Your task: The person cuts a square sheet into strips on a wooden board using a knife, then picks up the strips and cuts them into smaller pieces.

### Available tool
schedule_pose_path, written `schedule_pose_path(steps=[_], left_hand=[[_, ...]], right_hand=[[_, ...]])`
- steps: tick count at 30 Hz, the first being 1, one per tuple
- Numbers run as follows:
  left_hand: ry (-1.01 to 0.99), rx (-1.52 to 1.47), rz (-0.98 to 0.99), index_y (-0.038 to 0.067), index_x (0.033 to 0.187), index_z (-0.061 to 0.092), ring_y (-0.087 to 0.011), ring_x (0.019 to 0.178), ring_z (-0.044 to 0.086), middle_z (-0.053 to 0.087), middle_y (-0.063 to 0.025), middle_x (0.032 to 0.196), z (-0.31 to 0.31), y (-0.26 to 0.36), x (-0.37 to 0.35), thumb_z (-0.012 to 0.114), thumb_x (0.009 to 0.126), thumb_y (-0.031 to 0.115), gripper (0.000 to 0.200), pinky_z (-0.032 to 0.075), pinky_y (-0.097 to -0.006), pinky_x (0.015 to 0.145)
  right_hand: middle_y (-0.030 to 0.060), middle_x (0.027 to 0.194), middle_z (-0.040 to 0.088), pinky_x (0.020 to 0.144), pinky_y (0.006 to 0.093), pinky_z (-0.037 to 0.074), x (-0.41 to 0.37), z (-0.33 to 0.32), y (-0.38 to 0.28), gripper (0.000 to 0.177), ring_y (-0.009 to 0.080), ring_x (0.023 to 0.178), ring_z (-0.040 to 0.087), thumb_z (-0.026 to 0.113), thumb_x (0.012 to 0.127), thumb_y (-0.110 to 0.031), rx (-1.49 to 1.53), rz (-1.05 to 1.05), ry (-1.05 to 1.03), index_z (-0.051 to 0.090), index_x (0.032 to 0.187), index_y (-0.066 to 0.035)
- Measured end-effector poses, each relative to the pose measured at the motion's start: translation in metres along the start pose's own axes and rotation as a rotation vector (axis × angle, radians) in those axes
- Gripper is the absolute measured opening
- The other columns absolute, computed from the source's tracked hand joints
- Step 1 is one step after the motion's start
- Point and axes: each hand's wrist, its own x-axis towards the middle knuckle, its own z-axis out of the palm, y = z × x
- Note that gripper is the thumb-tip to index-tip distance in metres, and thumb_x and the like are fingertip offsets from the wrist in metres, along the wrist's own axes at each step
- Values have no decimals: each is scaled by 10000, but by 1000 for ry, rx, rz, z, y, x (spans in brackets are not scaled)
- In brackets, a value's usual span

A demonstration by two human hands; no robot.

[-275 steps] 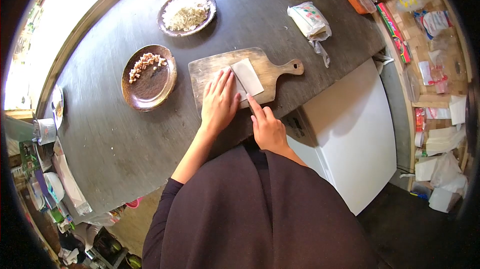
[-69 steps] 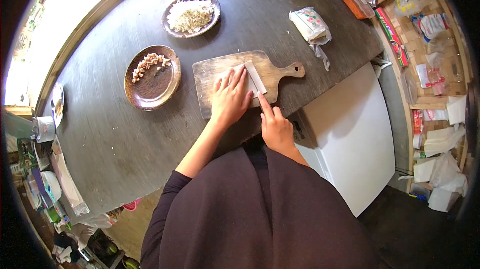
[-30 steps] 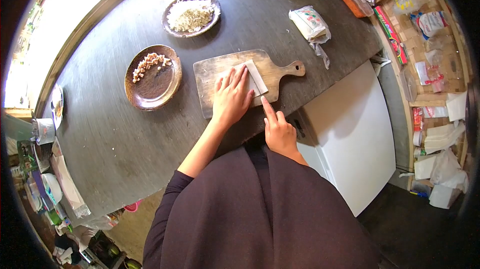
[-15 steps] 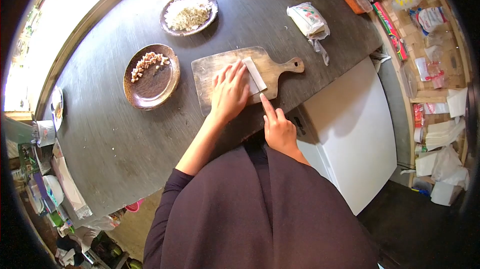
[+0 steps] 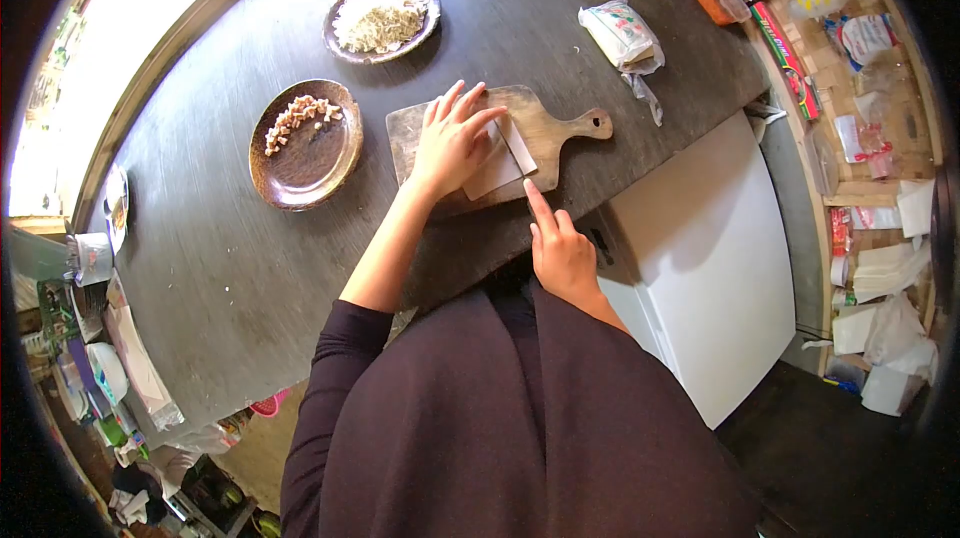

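A pale, flat slab of food (image 5: 490, 174) lies on a wooden cutting board (image 5: 552, 143). My left hand (image 5: 452, 146) rests over the slab's left part, fingers spread, the fingertips reaching toward the board's far edge. Along the slab's right side runs a narrow light blade of a knife (image 5: 519, 147), with a dark line beside it. At the blade's near end is my right hand (image 5: 564, 256), its index finger stretched forward and the other fingers curled. The knife's handle is hidden in that hand.
Left of the board stands a brown plate (image 5: 305, 178) with small diced pieces (image 5: 297, 120). Farther back, another plate (image 5: 431, 30) holds pale shreds (image 5: 380, 20). A plastic-wrapped packet (image 5: 622, 35) lies at back right; a white appliance (image 5: 715, 238) stands below the table's right edge.
My left hand has shifted slightly left and spread its fingers, uncovering more of the slab. My right hand stays almost where it was, at the near end of the blade.
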Motion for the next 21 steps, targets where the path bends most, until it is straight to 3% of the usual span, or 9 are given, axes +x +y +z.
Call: schedule_pose_path(steps=[9,21], left_hand=[[41,29,-8,322,1329,672,-395,1507,265,400,-171,1574,2,1,-2,671,871,157,486,202,-551,1230],[76,36,1,329,1312,679,-395,1513,246,407,-186,1554,4,0,-2,677,855,179,481,184,-550,1236]], right_hand=[[172,906,568,619,520,565,-3,-2,0,699,412,660,655,589,966,-162,4,20,-35,309,1595,-281],[166,888,564,594,511,561,-18,0,1,706,403,628,649,589,966,-160,6,23,-10,301,1598,-286]])
